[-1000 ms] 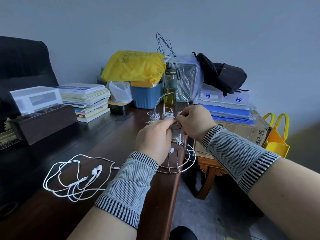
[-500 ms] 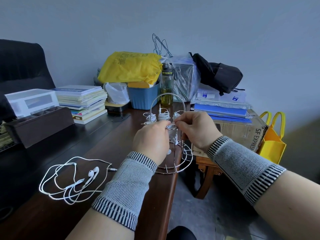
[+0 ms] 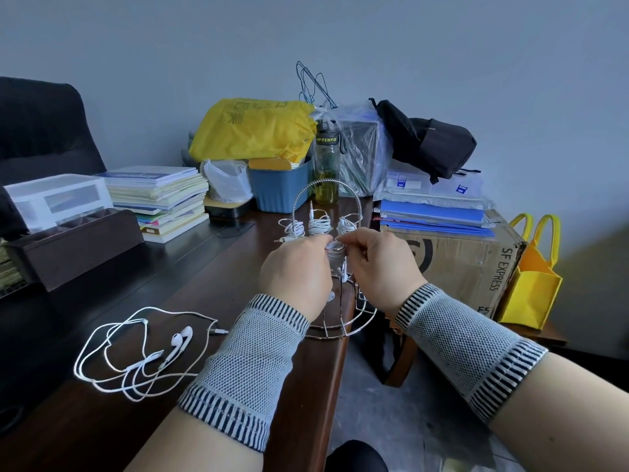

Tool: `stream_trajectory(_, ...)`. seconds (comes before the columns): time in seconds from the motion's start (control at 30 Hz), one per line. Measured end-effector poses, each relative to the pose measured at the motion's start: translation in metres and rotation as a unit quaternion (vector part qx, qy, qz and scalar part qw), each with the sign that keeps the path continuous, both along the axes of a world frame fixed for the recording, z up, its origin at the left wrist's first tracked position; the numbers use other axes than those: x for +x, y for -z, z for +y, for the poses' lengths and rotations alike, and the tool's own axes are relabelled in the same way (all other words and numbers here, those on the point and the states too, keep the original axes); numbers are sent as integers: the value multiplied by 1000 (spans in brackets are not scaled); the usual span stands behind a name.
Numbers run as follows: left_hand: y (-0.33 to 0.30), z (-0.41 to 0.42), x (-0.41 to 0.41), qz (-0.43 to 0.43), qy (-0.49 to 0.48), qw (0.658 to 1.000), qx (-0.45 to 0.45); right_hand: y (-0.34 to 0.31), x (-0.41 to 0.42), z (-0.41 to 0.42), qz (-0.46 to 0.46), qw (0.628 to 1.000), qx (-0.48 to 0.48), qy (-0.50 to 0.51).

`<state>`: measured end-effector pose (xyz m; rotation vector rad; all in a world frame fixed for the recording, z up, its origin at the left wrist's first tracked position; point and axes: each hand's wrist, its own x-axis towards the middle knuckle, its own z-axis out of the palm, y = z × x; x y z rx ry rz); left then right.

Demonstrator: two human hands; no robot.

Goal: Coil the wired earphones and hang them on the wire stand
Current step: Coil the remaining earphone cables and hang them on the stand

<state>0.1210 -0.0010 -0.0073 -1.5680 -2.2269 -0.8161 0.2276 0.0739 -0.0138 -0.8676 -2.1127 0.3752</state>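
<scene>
on the left of the dark wooden desk (image 3: 143, 434) a loose pair of white earphones (image 3: 143, 352) lies uncoiled, its buds together in the middle of the tangle and its plug pointing right, in the same sprawl as a second ago; it has not been touched, so by my reading one more pair waits its turn.

the left hand (image 3: 296, 270) sits just left of the wire stand (image 3: 335, 301), fingers curled in, its fingertips pinching the top of a small coiled bundle of earphones (image 3: 335, 258) at the stand's near side. over the last second both hands have drawn closer together and the bundle now shows between them, held against a rung of the stand rather than hidden behind the knuckles. an earbud hangs below it.

behind, three coiled sets (image 3: 318, 226) already hang in a row under the stand's arched handle.

the right hand (image 3: 377, 267) mirrors the left, fingers curled, thumb and forefinger pinching the same bundle from the right. i judge the hooking step is nearly finished: the coil looks seated, though whether it truly catches the wire is hidden by the fingers. the risk is the coil springing loose on release.
</scene>
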Motion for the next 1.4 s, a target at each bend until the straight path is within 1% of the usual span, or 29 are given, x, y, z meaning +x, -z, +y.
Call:
stream_trajectory(0.23, 0, -2, 1, 11, 7, 1000, -17, -5, 3, -6, -24, 1000, -17, 3)
stream_trajectory(0.53, 3, 1, -1, -23, 32, 999, -15, -2, 2, -4, -20, 999, -47, -1)
stream_trajectory(0.63, 2, -6, -5, -25, 38, 999, 7, -1, 2, -5, -12, 999, -51, -13)
stream_trajectory(0.73, 0, -16, -11, -34, 13, 998, 55, 0, 5, -3, -7, 999, -39, -16)
stream_trajectory(0.8, 2, -20, -14, -35, 6, 997, 66, 3, 6, -3, 4, 999, -34, -17)
stream_trajectory(0.9, 7, -21, -15, -38, 27, 997, 68, 8, 6, -6, 29, 999, -31, -29)
stream_trajectory(1.07, 12, -15, -16, -30, 31, 998, 43, 11, 3, -5, 29, 998, -47, -29)
stream_trajectory(1.2, 13, -12, -15, -38, 30, 997, 53, 12, 1, -5, 48, 996, -71, -31)
stream_trajectory(1.4, 16, -9, -14, -55, 30, 996, 70, 16, -2, -3, 71, 995, -70, -24)
